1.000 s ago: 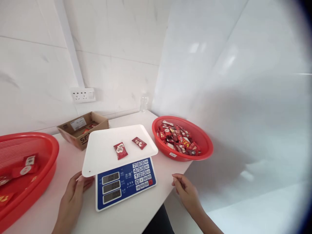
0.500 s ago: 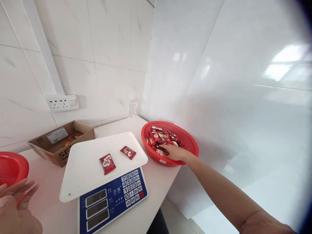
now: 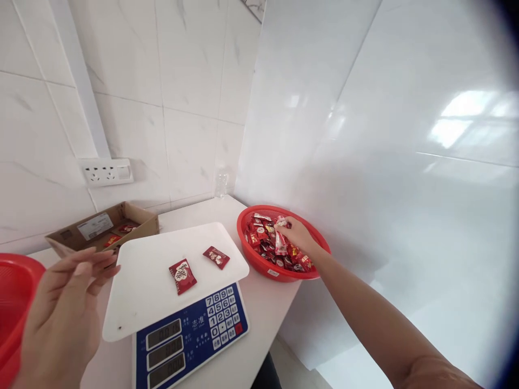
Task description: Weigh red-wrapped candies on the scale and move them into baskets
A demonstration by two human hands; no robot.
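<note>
In the basket on the right, my right hand (image 3: 299, 235) is closed on a pink-and-white wrapped candy (image 3: 280, 245), lifted a little above several red candy packets (image 3: 258, 237). The red perforated basket (image 3: 259, 266) holds this pile. On the white pan (image 3: 141, 281) of the digital scale (image 3: 194, 337) lie two red candy packets, one near the middle (image 3: 182, 276) and a smaller-looking one (image 3: 216, 257) to its right. My left hand (image 3: 65, 316) hovers at the pan's left edge with fingers stretched out and nothing visible in them.
Behind the pan stands an open cardboard box (image 3: 101, 229) with a few red packets inside. Another red basket (image 3: 16, 292) is at the far left, partly behind my left hand. A clear plastic bottle (image 3: 221, 185) stands in the corner. A socket (image 3: 107, 172) is on the tiled wall.
My right hand has risen slightly from the pile, now with the pink-and-white candy in its fingers. My left hand has moved right and up, toward the scale pan.
</note>
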